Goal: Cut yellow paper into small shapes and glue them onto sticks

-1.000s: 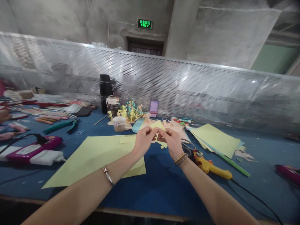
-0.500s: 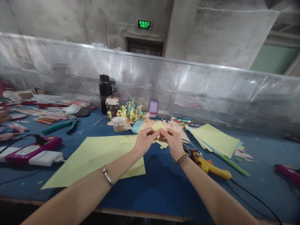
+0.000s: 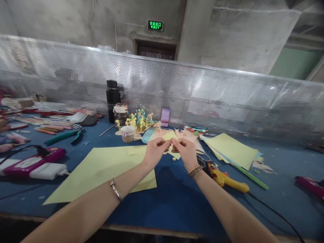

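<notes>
My left hand [image 3: 157, 152] and my right hand [image 3: 184, 153] meet above the blue table, pinching a small piece of pale yellow-green paper [image 3: 170, 136] between their fingertips. The fingers hide much of its shape, and it appears folded or cut. Under my left forearm lies a large sheet of the same paper [image 3: 96, 177]. Pink paper scraps [image 3: 188, 136] lie just beyond my right hand. Black-handled scissors [image 3: 202, 158] and a yellow glue gun [image 3: 225, 181] sit close to my right wrist.
A stack of coloured paper [image 3: 231, 151] lies to the right. Behind stand a black thermos [image 3: 113, 100], a glass jar [image 3: 120, 114], a paper cup [image 3: 128, 134] and paper figures [image 3: 139, 120]. Green pliers [image 3: 64, 137] and a magenta device [image 3: 32, 165] lie left, before a perforated metal panel [image 3: 177, 91].
My fingers have shifted slightly on the small paper piece, and my hands remain close together. The view has drifted a little, while the objects on the table have not visibly moved.
</notes>
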Action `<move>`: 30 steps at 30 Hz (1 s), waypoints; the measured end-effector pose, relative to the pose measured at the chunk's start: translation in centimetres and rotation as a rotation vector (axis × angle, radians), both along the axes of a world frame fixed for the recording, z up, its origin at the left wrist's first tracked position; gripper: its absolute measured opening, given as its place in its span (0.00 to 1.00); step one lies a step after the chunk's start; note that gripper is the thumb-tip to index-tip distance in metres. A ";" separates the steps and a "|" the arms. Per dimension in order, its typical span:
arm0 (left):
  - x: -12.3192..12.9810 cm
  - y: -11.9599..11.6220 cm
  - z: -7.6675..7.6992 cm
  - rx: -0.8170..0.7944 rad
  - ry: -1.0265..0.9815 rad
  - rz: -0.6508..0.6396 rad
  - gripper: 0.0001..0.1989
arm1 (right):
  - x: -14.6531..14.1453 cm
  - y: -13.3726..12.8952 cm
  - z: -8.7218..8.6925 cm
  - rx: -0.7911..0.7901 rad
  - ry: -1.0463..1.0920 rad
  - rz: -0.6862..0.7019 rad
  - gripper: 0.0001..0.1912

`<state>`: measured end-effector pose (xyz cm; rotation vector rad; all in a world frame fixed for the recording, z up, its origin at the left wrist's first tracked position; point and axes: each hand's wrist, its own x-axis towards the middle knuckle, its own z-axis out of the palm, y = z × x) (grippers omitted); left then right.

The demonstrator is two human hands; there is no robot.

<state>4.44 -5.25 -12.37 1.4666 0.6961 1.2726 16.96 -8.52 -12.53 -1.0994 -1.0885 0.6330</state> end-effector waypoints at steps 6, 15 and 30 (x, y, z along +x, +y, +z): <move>-0.1 0.1 0.0 -0.017 -0.002 -0.010 0.17 | 0.1 0.0 0.3 0.015 0.098 0.157 0.15; -0.1 0.2 -0.1 0.072 0.031 0.049 0.18 | -0.3 0.0 0.3 0.000 0.141 0.124 0.16; -0.3 0.2 0.2 0.113 0.100 0.055 0.18 | 0.1 0.2 0.0 -0.014 0.065 0.060 0.17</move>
